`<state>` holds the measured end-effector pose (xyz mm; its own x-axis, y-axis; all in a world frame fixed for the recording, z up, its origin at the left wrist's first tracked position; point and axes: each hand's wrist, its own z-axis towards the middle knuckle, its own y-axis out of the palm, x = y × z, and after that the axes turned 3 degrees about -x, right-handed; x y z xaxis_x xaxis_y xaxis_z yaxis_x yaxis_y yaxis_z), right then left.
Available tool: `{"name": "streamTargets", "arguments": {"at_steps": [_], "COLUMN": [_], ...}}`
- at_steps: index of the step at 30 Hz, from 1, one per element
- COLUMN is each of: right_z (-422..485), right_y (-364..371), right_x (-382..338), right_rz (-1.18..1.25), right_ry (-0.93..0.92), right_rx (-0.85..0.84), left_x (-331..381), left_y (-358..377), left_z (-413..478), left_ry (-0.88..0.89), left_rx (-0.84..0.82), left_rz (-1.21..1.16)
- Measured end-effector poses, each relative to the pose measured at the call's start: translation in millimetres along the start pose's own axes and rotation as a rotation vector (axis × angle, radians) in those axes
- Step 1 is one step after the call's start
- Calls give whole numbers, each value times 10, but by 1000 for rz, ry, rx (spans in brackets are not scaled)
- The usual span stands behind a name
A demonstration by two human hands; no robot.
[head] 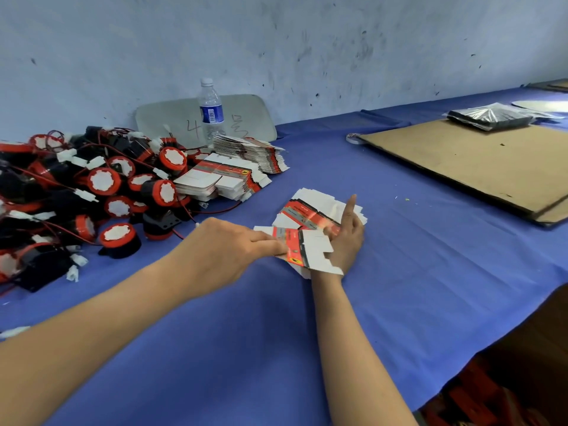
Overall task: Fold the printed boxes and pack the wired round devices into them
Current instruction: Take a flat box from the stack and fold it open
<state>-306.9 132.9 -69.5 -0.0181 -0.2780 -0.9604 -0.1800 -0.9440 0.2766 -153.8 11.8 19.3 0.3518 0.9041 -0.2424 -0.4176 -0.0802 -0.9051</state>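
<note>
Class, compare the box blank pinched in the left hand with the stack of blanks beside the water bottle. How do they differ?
The pinched blank is one sheet, lifted by the left hand; the stack holds many, lying untouched on the blue tablecloth. Both are flat, unfolded, red-and-white printed card.

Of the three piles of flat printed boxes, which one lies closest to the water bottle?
The fanned pile at the foot of the water bottle; the second pile lies in front of it, and the third pile lies apart, nearer the person.
</note>
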Motion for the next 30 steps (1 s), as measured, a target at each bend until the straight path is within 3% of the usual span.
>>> {"name": "streamTargets", "arguments": {"at_steps": [6, 8, 11, 13, 15, 18, 21, 23, 25, 28, 30], "right_z": [10, -6, -118, -152, -160, -183, -306, -469, -737, -1153, -1336], "right_y": [-120, -146, -118, -81, -86, -116, -91, -16, 109, 294, 442], "right_x": [-62, -59, 22, 17, -2, -47, -160, -211, -177, -97, -87], "right_rz": [-341, -402, -459, -435, -387, -345, -366, -352, -333, -296, -248], "right_ry": [-47, -69, -192, -201, -205, -285, -537, -719, -835, -783, -713], "right_rx": [-32, -216, -84, -16, 7, 82, 118, 21, -187, -652, -926], "left_x": [-88, -111, -35, 39, 58, 38, 52, 95, 158, 256, 254], "left_y": [-14, 19, 38, 58, 67, 76, 135, 218, 307, 398, 379], "left_z": [28, -9, -35, 26, 82, -13, -349, -603, -846, -1083, -1159], "left_ry": [113, 67, -345, -607, -748, -903, -968, -994, -1020, -985, -928], "left_rx": [56, 75, 229, 444, 664, 883, 960, 947, 944, 850, 785], "left_rz": [-59, -227, -873, -1239, -1527, -1689, -1684, -1655, -1552, -1214, -1159]}}
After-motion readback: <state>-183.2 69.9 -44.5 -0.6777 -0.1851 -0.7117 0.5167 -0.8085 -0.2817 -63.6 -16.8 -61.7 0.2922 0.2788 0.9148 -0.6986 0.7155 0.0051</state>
